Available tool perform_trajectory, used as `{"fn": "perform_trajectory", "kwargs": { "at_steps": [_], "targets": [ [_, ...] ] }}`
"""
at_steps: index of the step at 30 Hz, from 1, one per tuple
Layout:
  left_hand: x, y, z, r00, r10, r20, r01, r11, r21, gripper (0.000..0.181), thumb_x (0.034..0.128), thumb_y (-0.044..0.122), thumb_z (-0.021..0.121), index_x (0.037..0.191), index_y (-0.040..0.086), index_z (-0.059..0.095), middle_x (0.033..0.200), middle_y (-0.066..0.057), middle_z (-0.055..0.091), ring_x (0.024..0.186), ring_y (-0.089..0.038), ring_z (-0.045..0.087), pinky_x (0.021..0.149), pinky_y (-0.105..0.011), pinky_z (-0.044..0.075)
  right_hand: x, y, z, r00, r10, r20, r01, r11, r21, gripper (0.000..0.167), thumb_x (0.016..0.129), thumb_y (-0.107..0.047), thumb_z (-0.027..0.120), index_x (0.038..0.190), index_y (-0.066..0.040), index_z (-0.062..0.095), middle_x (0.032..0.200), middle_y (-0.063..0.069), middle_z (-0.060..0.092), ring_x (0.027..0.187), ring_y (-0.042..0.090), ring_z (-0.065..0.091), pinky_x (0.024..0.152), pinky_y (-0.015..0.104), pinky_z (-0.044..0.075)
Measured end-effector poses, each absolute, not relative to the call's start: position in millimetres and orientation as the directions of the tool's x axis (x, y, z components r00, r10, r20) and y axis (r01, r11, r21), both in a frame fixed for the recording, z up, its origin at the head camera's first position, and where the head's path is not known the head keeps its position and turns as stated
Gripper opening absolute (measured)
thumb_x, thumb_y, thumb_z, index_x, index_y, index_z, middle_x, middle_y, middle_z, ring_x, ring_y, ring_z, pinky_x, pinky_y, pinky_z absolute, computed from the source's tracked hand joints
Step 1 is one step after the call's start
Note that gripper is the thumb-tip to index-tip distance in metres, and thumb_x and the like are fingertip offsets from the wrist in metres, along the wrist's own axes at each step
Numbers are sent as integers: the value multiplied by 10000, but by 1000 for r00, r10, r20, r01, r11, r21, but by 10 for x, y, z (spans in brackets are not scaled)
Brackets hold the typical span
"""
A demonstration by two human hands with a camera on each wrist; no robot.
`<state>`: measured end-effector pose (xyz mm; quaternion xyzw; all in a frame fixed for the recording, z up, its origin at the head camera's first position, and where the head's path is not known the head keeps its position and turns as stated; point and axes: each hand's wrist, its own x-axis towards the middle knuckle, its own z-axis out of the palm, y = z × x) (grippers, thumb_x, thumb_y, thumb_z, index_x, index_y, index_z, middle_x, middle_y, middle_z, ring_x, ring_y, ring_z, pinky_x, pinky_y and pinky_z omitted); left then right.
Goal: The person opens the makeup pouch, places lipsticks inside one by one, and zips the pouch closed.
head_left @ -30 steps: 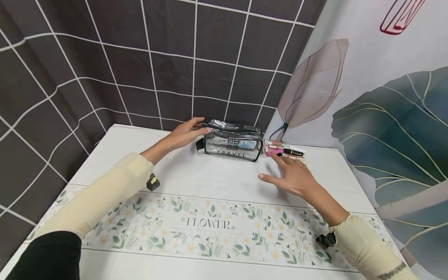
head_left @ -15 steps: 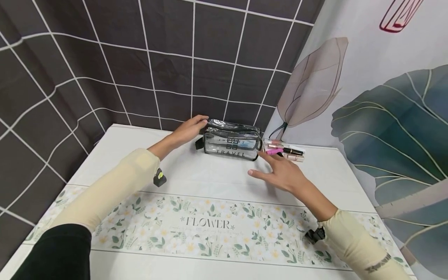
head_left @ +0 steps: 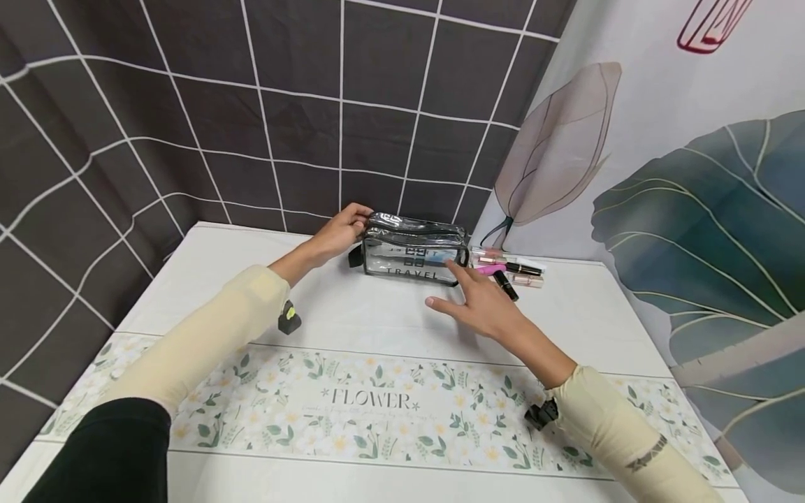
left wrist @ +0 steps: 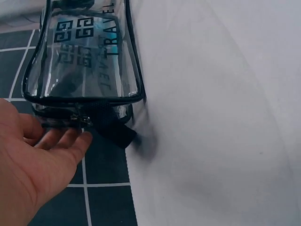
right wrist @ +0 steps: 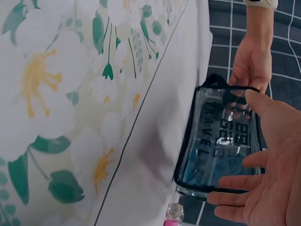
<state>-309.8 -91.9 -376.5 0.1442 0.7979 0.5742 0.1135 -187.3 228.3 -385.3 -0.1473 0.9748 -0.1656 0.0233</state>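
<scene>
A clear pouch (head_left: 396, 260) with black piping and the word TRAVEL stands against the dark grid cloth. My left hand (head_left: 336, 234) is at its left end; in the left wrist view its loosely bent fingers (left wrist: 63, 143) lie close to the zipper end and the black side strap (left wrist: 115, 132). Whether they touch is unclear. My right hand (head_left: 484, 307) is in front of the pouch's right end, fingers spread and thumb out. In the right wrist view those fingers (right wrist: 240, 181) overlap the pouch's face; contact cannot be made out.
Several small cosmetic tubes lie right of the pouch, among them a pink one (head_left: 490, 269), a black one (head_left: 505, 286) and a long black stick (head_left: 523, 269). A flower-printed band (head_left: 377, 426) crosses the white table cover. Grid cloth (head_left: 302, 126) hangs directly behind.
My right hand has moved left from over the tubes to the pouch's front, uncovering more of the tubes. My left hand's fingers have drawn together at the pouch's left end.
</scene>
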Motion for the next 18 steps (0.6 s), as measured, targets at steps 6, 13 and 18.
{"fn": "perform_trajectory", "kwargs": {
  "at_steps": [6, 13, 18],
  "targets": [
    [-3003, -954, -3770, -933, 359, -22, 104, 330, 938, 525, 1131, -3, 382, 1653, -8, 440, 1599, -274, 537, 1462, -390, 571, 1295, -553, 505, -1889, 2210, -3866, -962, -271, 33, -264, 890, -372, 1093, 1033, -746, 640, 1842, -201, 146, 1758, 365, 399, 1606, 606, 433, 1335, 774, 333],
    [-2909, -962, -3803, -935, 353, -26, 136, 425, 895, 577, 1082, -19, 484, 1658, -39, 477, 1602, -263, 590, 1478, -411, 604, 1273, -511, 527, -1915, 2172, -3898, -964, -265, 36, -256, 878, -403, 1095, 1032, -708, 656, 1843, -197, 126, 1795, 350, 339, 1678, 580, 322, 1368, 797, 227],
    [-2807, -1011, -3835, -936, 352, 10, 164, 409, 897, 499, 1081, -28, 575, 1578, -66, 573, 1501, -262, 670, 1380, -380, 684, 1170, -431, 605, -1912, 2156, -3915, -962, -270, 39, -261, 871, -417, 1077, 1036, -692, 659, 1839, -187, 149, 1817, 333, 307, 1685, 593, 297, 1368, 799, 221]
  ]
}}
